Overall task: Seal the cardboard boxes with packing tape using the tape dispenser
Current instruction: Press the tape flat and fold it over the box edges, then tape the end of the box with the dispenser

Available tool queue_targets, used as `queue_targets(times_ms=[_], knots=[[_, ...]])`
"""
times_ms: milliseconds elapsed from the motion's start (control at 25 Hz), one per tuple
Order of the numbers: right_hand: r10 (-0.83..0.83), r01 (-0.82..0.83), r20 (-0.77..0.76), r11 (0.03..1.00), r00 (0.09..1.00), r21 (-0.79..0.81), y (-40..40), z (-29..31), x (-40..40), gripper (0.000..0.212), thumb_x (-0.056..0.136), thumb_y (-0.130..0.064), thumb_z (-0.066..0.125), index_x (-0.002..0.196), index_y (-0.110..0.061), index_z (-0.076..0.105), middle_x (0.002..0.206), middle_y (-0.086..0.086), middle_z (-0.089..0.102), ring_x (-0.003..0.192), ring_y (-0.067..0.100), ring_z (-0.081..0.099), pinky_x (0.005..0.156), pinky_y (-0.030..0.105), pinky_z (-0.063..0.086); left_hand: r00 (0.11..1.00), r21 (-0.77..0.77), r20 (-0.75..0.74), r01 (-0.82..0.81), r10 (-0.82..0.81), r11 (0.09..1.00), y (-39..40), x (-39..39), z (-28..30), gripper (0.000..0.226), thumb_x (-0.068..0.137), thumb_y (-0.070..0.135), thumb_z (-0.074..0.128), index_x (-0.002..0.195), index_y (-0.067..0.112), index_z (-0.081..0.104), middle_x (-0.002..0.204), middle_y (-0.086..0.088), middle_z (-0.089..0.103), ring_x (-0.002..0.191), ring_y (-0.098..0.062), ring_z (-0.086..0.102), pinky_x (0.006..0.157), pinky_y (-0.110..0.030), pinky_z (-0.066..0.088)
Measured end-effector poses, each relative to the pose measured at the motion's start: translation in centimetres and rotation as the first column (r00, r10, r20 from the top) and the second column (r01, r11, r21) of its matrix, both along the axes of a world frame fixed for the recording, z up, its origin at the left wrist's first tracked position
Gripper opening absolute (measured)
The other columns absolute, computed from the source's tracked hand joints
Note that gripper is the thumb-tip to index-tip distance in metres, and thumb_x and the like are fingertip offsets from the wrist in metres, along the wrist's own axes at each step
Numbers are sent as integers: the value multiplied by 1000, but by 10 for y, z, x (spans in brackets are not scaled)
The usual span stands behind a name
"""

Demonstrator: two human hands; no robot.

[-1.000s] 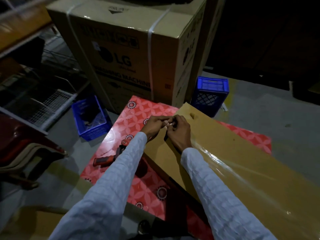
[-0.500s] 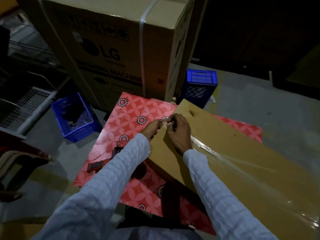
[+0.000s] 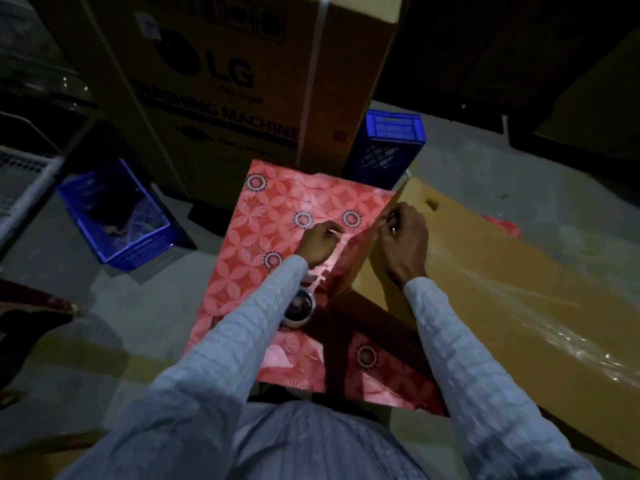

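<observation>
Left hand (image 3: 317, 241) now apart from right hand (image 3: 403, 233), both pinching tape at cardboard box (image 3: 519, 271) corner; long strip laid; end unpressed; tape dispenser (image 3: 298, 308) idle under left sleeve.

Both arms reached forward in pale textured sleeves, forearms roughly parallel. Left hand (image 3: 318, 244) knuckles up, fingers curled inward, thumb and forefinger pinched together; what they pinched could not be told. Right hand (image 3: 403, 239) just beside it, slightly farther forward, fingers bunched at the tips, a ring showing on one finger.
</observation>
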State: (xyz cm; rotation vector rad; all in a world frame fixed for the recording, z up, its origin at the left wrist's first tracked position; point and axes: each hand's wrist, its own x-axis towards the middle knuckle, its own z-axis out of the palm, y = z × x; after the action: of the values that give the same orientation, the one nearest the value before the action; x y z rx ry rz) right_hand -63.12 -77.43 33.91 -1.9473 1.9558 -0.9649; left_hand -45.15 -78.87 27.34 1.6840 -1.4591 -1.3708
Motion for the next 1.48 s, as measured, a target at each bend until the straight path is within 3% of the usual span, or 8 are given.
queue_targets(times_ms=[240, 400, 600, 720, 1000, 1240, 1400, 1480], knots=[[404, -369, -150, 904, 902, 218, 44, -28, 136, 18, 86, -26, 57, 99, -16, 60, 96, 8, 63, 94, 33, 59, 79, 44, 46, 959, -54, 281, -17, 31, 998, 55, 105, -62, 24, 82, 5, 62, 103, 14, 71, 99, -14, 74, 94, -32, 70, 79, -28, 47], [327, -229, -123, 840, 937, 492, 68, -88, 151, 26, 90, -26, 57, 110, -9, 57, 114, 16, 57, 107, 40, 56, 87, 49, 48, 944, -17, 316, -92, 92, 996, 92, 138, -66, 18, 84, 20, 68, 98, 12, 61, 103, -19, 67, 100, -36, 64, 83, -39, 49], [269, -150, -131, 809, 954, 569, 101, -131, 130, 45, 94, -34, 39, 118, 1, 55, 121, 25, 50, 112, 44, 51, 97, 47, 40, 779, 194, 561, 203, -279, 960, 139, 149, -67, 79, 75, 76, 60, 124, 15, 54, 116, -18, 63, 103, -40, 62, 81, -45, 49], [290, -163, -125, 788, 949, 594, 107, -136, 135, 36, 103, -31, 44, 120, -1, 53, 123, 22, 49, 113, 40, 50, 99, 47, 43, 672, 198, 663, 268, -330, 943, 154, 140, -72, 89, 81, 62, 67, 150, 16, 33, 131, -19, 56, 117, -42, 56, 95, -51, 46], [410, -237, -129, 726, 903, 646, 86, -133, 141, 35, 98, -27, 56, 122, -1, 56, 121, 23, 53, 108, 44, 57, 90, 47, 47, 727, 130, 641, 215, -247, 968, 157, 139, -77, 47, 91, 41, 61, 123, 8, 53, 117, -17, 69, 101, -39, 67, 84, -44, 54], [288, -309, 112, 859, 951, 408, 88, -87, 145, 43, 104, -45, 43, 128, -12, 57, 123, 9, 50, 103, 31, 60, 90, 45, 52, 742, 67, 667, 27, -65, 997, 143, 150, -68, 49, 94, 56, 54, 114, 14, 66, 108, -19, 72, 98, -41, 68, 79, -42, 49], [388, -417, 211, 901, 897, 120, 83, -34, 145, 22, 106, -20, 57, 125, -9, 61, 123, 6, 54, 105, 17, 58, 88, 33, 51, 871, -28, 418, -274, 260, 961, 118, 156, -42, 48, 99, 51, 51, 119, 11, 69, 112, -25, 71, 105, -43, 65, 82, -42, 47], [396, -416, 224, 908, 890, 45, 76, -11, 137, 18, 106, -18, 59, 121, -9, 62, 120, 5, 55, 104, 17, 60, 89, 27, 52, 908, -39, 214, -361, 361, 932, 102, 151, -19, 40, 105, 40, 50, 93, 8, 72, 84, -21, 72, 80, -33, 69, 67, -34, 41]])
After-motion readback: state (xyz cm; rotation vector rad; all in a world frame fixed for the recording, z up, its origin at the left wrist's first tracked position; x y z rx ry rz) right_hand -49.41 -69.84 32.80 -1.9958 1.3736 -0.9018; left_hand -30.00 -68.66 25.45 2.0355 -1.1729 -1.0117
